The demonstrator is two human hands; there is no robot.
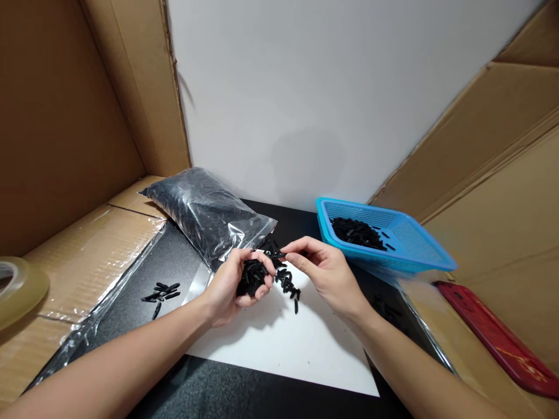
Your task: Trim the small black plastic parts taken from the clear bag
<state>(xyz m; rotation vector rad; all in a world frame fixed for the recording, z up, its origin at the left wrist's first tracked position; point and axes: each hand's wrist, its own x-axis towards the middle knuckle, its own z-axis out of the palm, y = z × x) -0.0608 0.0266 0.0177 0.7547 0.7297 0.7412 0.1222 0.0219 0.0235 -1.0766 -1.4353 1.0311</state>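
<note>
My left hand (233, 288) is cupped around a heap of small black elongated pieces (253, 276). Between the thumb and fingers of my right hand (321, 270) is one slim black piece (277, 256), held just above the left fingertips. Below both hands lies a white sheet (279, 349), with a loose row of black pieces (288, 285) on it. More pieces spill near the mouth of a clear plastic bag (201, 203), which is full of dark contents and lies behind my left hand.
A blue basket (419, 265) holding black pieces stands at the back right. Several black pieces (161, 291) lie on the black surface at left. A tape roll (26, 291) is at the left edge, a red object (493, 340) at right. Cardboard walls flank both sides.
</note>
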